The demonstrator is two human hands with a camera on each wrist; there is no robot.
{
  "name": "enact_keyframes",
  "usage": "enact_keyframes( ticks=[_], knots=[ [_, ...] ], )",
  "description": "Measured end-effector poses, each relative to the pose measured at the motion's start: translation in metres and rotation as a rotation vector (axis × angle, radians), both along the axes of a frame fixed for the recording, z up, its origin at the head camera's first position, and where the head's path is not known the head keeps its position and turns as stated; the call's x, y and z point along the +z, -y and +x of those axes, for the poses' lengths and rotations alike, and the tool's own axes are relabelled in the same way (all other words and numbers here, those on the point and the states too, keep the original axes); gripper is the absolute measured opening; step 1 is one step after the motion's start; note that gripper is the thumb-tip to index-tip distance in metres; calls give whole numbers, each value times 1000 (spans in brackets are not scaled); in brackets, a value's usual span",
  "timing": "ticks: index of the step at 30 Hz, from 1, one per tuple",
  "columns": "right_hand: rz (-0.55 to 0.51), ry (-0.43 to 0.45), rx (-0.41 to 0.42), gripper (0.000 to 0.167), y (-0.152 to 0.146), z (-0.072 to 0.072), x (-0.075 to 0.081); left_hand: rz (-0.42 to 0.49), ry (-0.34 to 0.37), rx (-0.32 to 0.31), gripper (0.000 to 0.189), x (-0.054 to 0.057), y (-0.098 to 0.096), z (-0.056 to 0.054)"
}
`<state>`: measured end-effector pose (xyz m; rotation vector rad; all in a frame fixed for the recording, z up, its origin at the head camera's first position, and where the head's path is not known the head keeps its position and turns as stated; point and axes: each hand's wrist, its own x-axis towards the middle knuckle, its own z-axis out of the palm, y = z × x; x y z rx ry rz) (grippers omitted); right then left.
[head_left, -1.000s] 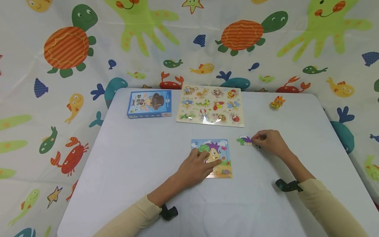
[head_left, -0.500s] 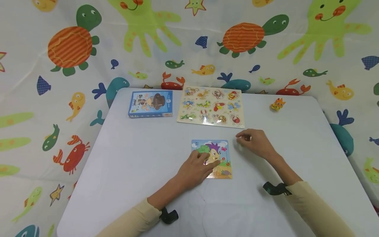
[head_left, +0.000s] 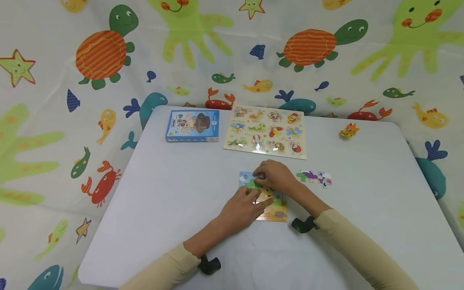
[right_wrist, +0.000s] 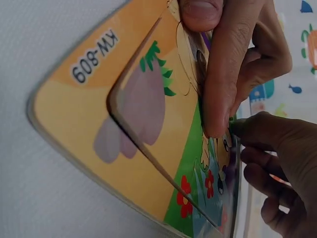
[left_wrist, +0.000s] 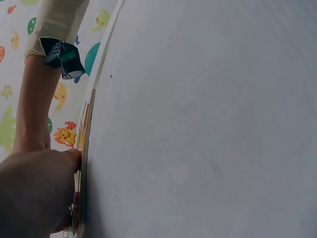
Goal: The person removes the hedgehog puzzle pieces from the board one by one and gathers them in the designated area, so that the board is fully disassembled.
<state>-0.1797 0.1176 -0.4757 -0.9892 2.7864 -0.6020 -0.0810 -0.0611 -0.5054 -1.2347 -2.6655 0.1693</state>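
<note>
Puzzle board (head_left: 273, 218), centre of table (head_left: 174, 189) | likely light, stiff, slick; hold by rim | left hand (head_left: 241, 207): fingers apart, resting on it | right hand (head_left: 273, 174): curled over far part, pinch can't tell

Table (head_left: 163, 201) viewed from above, forward-down, by head camera; skimmed low, sideways, by left wrist's; puzzle (right_wrist: 173, 129) caught close by right wrist's, shared with head.

Glare touched the board (head_left: 266, 129) in the bright head view, while both wrist views looked dimmer
</note>
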Motion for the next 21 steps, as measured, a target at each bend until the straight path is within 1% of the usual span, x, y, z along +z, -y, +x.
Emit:
enact_keyframes(
  ticks=[4,9,13,18,21],
  knots=[
    [-6,-17,11,17,1,1,-1,-25,-7,5,49,0,-1,0],
    [-4,-30,1,15,4,1,-2,-15,-12,-3,50,-2,-1,-1],
    [12,-70,3,17,5,2,-3,-15,-14,-9,51,-1,-1,-1],
    [26,-139,26,19,6,1,-5,-29,-18,-3,52,0,-1,0],
    [21,-157,38,19,6,0,-7,-35,-7,1,51,1,-1,-1]
  ],
)
